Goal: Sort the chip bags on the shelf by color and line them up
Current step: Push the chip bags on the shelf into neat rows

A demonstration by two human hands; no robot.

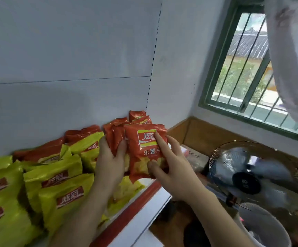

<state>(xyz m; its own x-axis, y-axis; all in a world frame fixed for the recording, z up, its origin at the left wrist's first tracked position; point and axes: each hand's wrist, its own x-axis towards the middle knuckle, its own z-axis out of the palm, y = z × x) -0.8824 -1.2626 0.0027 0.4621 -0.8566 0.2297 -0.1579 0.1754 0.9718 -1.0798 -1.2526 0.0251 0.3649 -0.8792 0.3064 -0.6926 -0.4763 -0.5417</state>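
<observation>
- Left hand (109, 154): fingers curled round the edge of an upright group of glossy orange-red foil chip bags (115, 134), thumb on the front side.
- Right hand (169, 163): fingers spread and clamped on the front orange-red chip bag with the yellow-and-white logo (144, 150); index finger lies across the logo, thumb presses the lower front.
- The front bag stands upright at the right end of the white shelf with the red front strip (144, 195), touching the group held by the left hand.
- More orange-red bags (139, 116) stand just behind the fingers, against the pale back panel (64, 59).
- To the left of the left hand: crowded yellow-green foil chip bags (55, 177), overlapping, some tilted; several orange-red bags (43, 152) lie behind them near the panel.
- One yellow-green bag (126, 189) lies under the left forearm at the shelf edge.
- Right of the right hand, below shelf level: round wire-caged electric fan (251, 179), white bucket (264, 227), green-framed barred window (242, 68).
</observation>
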